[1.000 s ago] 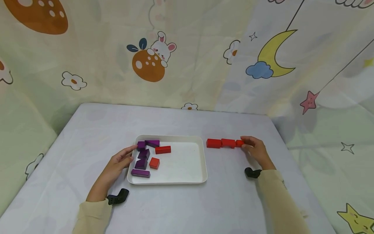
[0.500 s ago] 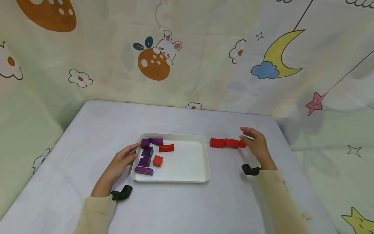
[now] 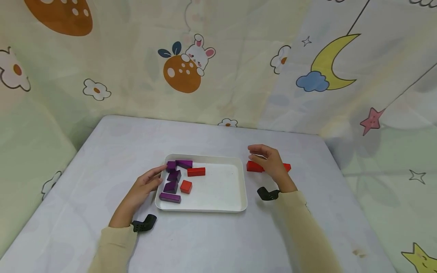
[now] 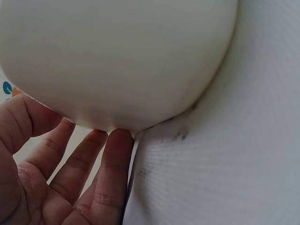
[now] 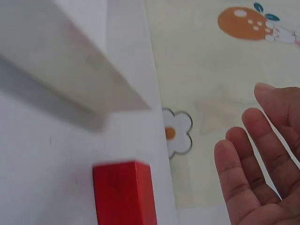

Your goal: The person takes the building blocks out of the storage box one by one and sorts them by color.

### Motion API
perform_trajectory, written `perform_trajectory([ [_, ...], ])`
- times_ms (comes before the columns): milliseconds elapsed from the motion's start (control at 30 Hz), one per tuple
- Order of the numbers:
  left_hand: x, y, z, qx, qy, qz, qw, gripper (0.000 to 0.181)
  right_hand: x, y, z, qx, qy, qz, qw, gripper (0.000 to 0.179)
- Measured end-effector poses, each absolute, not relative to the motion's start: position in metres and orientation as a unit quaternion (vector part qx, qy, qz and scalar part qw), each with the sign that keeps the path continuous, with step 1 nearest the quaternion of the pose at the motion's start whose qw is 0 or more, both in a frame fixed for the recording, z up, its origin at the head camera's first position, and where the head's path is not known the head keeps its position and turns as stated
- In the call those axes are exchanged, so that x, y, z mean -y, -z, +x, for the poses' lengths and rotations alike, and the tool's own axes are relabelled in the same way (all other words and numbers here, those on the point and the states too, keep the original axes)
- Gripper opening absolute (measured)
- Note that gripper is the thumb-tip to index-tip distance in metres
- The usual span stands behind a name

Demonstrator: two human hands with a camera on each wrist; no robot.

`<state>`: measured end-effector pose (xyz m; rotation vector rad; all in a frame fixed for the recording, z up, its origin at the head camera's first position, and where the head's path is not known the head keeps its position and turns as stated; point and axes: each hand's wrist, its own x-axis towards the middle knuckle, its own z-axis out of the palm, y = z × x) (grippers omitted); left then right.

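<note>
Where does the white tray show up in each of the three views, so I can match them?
Head: the white tray lies just below the picture's centre.
Left wrist: it fills the upper left and centre, close up.
Right wrist: only part shows, blurred, at upper left.
Shared landmark: the orange fruit print, clear in head and right wrist; a sliver at the left wrist picture's left edge looks like it.

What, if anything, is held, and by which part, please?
Nothing appears held: the left hand touches the tray at its left end; the right hand is empty.
</note>
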<state>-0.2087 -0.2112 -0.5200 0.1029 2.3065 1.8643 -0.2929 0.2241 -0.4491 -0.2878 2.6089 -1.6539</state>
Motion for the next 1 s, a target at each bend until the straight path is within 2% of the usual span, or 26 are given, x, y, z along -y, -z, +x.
perform_trajectory([
  [467, 0.206, 0.52, -0.212, -0.77, -0.632, 0.034, 0.086, 0.052, -0.161, 0.462, -0.301, -0.818, 0.544, -0.169, 0.078, 0.036],
  [867, 0.209, 0.52, -0.211, -0.761, -0.641, 0.032, 0.09, 0.053, -0.114, 0.471, -0.303, -0.819, 0.504, -0.193, 0.197, 0.036],
  [1000, 0.21, 0.521, -0.21, -0.758, -0.645, 0.036, 0.089, 0.053, -0.102, 0.478, -0.304, -0.823, 0.486, -0.202, 0.212, 0.037],
])
